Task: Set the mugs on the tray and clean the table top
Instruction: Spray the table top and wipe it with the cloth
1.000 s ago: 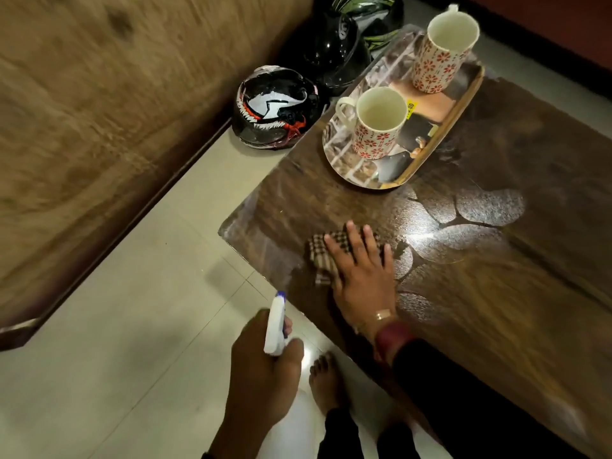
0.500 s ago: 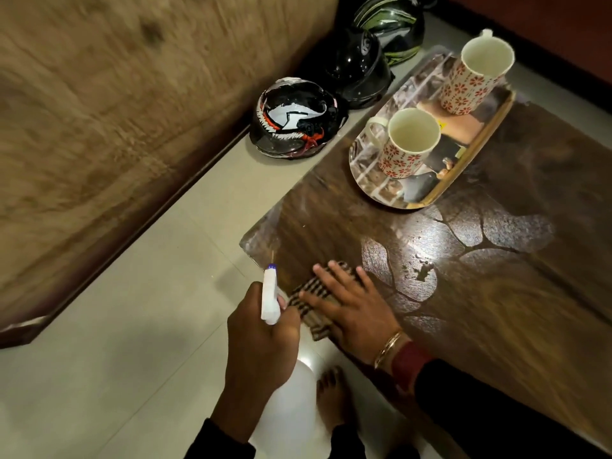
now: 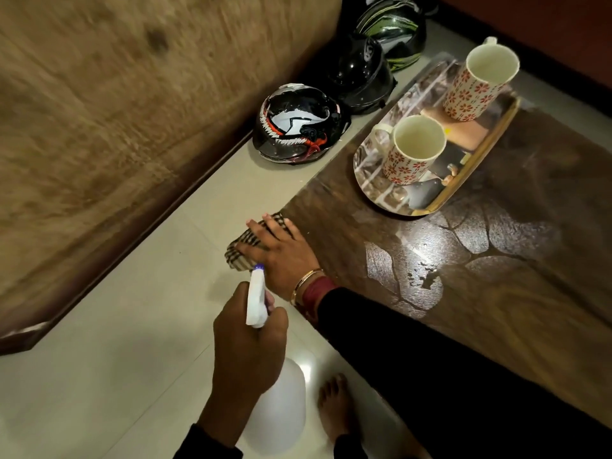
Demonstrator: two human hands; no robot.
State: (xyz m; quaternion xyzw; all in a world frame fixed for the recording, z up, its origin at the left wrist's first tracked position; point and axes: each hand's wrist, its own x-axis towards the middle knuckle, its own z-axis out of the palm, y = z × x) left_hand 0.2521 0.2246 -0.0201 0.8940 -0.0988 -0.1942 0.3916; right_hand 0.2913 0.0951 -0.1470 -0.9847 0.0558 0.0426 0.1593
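Two white mugs with red flowers stand on the oval tray (image 3: 430,203) at the table's far left end, the near mug (image 3: 412,150) in front of the far mug (image 3: 478,84). My right hand (image 3: 281,253) lies flat on a checked cloth (image 3: 246,248) at the near left corner of the dark wooden table (image 3: 496,266), fingers straight. The cloth hangs partly over the table edge. My left hand (image 3: 246,346) grips a white spray bottle (image 3: 261,376) by its trigger head, held over the floor beside the table.
Three helmets sit on the tiled floor along the wall: a black-and-white one (image 3: 298,124), a black one (image 3: 357,74) and a green-striped one (image 3: 390,28). A brown wooden panel (image 3: 116,111) fills the left. Wet droplets (image 3: 420,276) glisten on the table. My bare foot (image 3: 334,409) stands below.
My right hand has slid the cloth from the table's middle left toward the near left corner, to the edge. The left hand with the bottle stays close beside it. The camera view shifted.
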